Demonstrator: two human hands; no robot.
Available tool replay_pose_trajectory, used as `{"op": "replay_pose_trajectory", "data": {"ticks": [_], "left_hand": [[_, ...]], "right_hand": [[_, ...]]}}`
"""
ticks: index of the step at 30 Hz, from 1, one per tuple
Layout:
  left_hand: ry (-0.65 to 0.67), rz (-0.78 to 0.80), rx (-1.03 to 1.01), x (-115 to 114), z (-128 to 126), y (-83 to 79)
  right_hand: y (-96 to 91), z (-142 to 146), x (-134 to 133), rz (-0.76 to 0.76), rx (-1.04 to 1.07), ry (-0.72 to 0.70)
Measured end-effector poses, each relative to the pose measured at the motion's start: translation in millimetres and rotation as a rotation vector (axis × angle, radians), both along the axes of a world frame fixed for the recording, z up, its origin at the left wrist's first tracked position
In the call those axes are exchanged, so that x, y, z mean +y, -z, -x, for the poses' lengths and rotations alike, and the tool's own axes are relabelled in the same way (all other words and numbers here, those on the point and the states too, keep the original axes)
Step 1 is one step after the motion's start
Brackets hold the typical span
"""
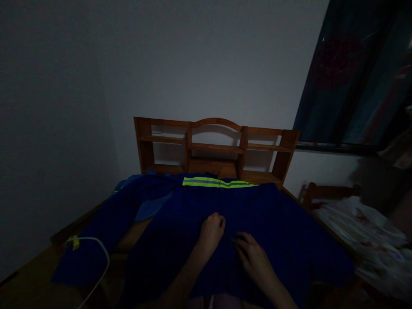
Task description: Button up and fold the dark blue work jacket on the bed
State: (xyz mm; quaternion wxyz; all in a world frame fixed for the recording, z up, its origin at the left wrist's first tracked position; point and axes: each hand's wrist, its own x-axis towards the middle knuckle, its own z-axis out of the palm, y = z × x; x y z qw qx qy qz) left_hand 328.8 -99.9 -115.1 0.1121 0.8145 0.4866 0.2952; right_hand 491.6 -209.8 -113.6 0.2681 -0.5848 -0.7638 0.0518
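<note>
A dark blue work jacket lies spread out in front of me, its sleeves reaching to both sides. A yellow-green reflective band crosses its far part. My left hand rests close to the jacket's middle seam, its fingers curled and closed on the cloth; the fingertips are partly hidden. Just right of the seam, my right hand is low over the jacket with thumb and fingers apart. I see nothing held in it.
A wooden shelf unit stands at the back against the wall. Lighter blue cloth lies under the left sleeve. A white cord with a yellow tag crosses that sleeve. Plastic bags lie at the right by a wooden chair.
</note>
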Motion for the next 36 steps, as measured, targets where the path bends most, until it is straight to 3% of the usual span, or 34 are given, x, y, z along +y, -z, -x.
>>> {"op": "replay_pose_trajectory", "data": {"ticks": [2, 5, 12, 16, 22, 25, 30, 36], "left_hand": [[-0.044, 0.015, -0.104, -23.7, 3.2, 11.0], [-0.078, 0.038, -0.249, -36.4, 8.0, 20.4], [0.004, 0.162, -0.385, -22.9, 12.2, 19.5], [0.025, 0.190, -0.480, -21.7, 14.5, 18.3], [0.110, 0.505, -0.823, -19.7, 1.1, 9.1], [0.140, 0.440, -0.894, -19.6, -5.7, 15.3], [0.205, 0.297, -0.837, -22.4, -1.8, 31.5], [0.206, 0.254, -0.779, -24.0, 2.1, 31.0]], "right_hand": [[-2.4, 9.3, 0.8, -0.039, 0.047, 0.020], [-4.1, 17.3, 7.7, -0.085, 0.062, 0.067], [0.9, 19.6, 21.8, -0.088, 0.149, 0.054], [3.4, 12.9, 30.4, -0.052, 0.369, 0.006], [-0.7, -5.6, 37.8, 0.105, 0.690, -0.158], [0.2, -5.6, 37.9, 0.110, 0.687, -0.171], [4.6, 0.8, 47.1, 0.101, 0.664, -0.103], [4.7, 3.9, 66.1, 0.172, 0.670, -0.120]]}}
